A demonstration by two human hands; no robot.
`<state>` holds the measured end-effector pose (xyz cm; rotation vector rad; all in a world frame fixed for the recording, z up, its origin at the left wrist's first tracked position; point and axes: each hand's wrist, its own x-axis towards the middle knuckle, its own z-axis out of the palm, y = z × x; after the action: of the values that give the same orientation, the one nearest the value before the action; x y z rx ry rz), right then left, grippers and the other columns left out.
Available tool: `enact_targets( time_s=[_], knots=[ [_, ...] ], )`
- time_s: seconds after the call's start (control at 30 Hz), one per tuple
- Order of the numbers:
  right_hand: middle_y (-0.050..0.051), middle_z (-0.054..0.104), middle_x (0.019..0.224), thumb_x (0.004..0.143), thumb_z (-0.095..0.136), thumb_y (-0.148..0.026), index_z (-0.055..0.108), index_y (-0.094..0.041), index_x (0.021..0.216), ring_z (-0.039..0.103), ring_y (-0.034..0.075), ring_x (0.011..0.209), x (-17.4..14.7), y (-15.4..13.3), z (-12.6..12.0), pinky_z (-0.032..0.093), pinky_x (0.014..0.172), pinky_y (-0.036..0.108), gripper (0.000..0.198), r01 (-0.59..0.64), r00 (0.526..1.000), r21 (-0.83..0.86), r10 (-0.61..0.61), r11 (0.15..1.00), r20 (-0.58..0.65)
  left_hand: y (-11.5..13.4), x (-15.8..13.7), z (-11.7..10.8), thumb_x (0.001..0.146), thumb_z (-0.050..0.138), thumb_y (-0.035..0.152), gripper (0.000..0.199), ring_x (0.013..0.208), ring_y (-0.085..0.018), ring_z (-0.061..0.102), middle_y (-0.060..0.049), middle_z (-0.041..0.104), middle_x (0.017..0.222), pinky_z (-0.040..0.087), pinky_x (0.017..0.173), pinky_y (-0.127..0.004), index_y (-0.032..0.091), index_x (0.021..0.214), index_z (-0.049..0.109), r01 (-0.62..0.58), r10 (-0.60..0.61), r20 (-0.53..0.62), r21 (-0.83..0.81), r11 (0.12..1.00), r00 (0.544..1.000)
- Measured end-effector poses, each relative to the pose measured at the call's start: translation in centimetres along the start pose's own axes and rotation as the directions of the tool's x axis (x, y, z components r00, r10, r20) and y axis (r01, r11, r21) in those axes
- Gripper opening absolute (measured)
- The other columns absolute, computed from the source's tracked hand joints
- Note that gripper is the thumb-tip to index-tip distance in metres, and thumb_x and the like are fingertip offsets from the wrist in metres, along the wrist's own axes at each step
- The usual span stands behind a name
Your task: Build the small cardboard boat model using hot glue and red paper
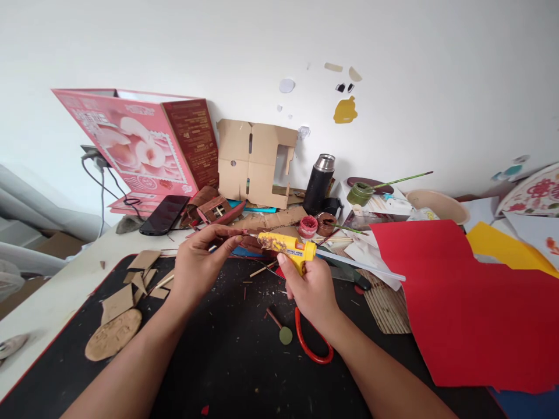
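In my right hand (312, 288) is a yellow hot glue gun (279, 243), smeared with brown, its nozzle pointing left. A long translucent glue stick (362, 263) runs out of its back. My left hand (203, 256) is pinched close to the nozzle tip; a small dark-reddish bit shows at its fingertips, too small to name. Below my right hand lies a red scissor handle (312, 349) on the black mat (218, 361). Beside it is a small brown stick with a green disc (285, 335) at its end.
Cardboard scraps (117, 302) and an oval brown piece (114, 334) lie at left. Behind stand a phone (165, 215), a pink box (140, 145), a cardboard sheet (236, 157), a black thermos (319, 185) and paint jars (308, 227). Red paper (471, 308) covers the right side.
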<state>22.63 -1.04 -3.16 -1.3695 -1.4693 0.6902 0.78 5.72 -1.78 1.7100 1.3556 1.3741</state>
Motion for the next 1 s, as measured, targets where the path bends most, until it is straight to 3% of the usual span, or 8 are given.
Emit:
enact_targets(
  time_s=[0.33,0.63,1.0],
  knots=[
    [-0.001,0.052,0.046,0.104,0.056,-0.063,0.050,-0.025,0.059,0.051,0.014,0.044,0.09,0.10,-0.07,0.040,0.049,0.027,0.059,-0.018,1.000,0.002,0.018,1.000,-0.001,0.39,0.14,0.09,0.080,0.086,0.051,0.030,0.080,-0.022,0.075,-0.006,0.086,0.092,0.057,0.076,-0.032,0.023,0.091,0.085,0.052,-0.052,0.003,-0.074,0.996,0.999],
    [-0.001,0.052,0.046,0.105,0.057,-0.062,0.052,-0.025,0.061,0.053,0.014,0.046,0.03,-0.08,-0.12,0.041,0.050,0.026,0.057,-0.019,1.000,0.018,0.019,1.000,0.008,0.47,0.50,0.09,0.071,0.093,0.064,0.046,0.079,-0.024,0.074,-0.007,0.084,0.087,0.060,0.073,-0.034,0.022,0.087,0.083,0.131,-0.128,0.025,-0.158,0.979,0.991],
    [-0.002,0.049,0.044,0.105,0.056,-0.059,0.048,-0.026,0.059,0.050,0.014,0.044,-0.04,0.02,-0.03,0.038,0.047,0.026,0.058,-0.002,0.999,0.010,0.002,1.000,0.032,0.39,0.58,0.27,0.068,0.095,0.066,0.049,0.079,-0.025,0.076,-0.008,0.084,0.086,0.062,0.071,-0.034,0.022,0.084,0.081,0.136,-0.133,0.031,-0.191,0.972,0.991]
  ],
)
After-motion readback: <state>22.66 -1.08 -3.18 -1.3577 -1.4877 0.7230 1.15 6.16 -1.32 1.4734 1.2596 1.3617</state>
